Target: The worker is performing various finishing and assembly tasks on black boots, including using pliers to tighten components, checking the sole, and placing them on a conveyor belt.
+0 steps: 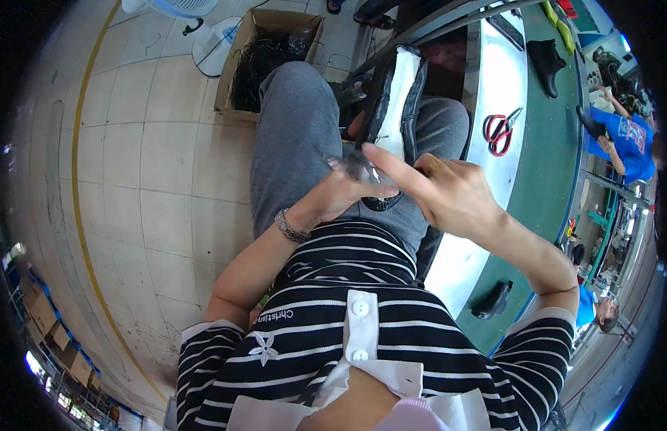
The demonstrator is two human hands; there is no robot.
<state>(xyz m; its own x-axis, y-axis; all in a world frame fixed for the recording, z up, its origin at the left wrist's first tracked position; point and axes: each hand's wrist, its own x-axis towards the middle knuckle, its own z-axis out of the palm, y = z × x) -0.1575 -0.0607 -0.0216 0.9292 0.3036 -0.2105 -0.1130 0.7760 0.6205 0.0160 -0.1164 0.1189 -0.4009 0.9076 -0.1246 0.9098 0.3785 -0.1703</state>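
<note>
between the thighs (296, 126), black shoe (398, 104), near end by the fingers (402, 172)

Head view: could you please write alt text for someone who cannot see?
A seated person has the left hand and right hand close together at the near end of a black and white shoe over the lap, a clear object between them. Red-handled scissors lie on the bench at right; a box of black strands is at upper left.
</note>
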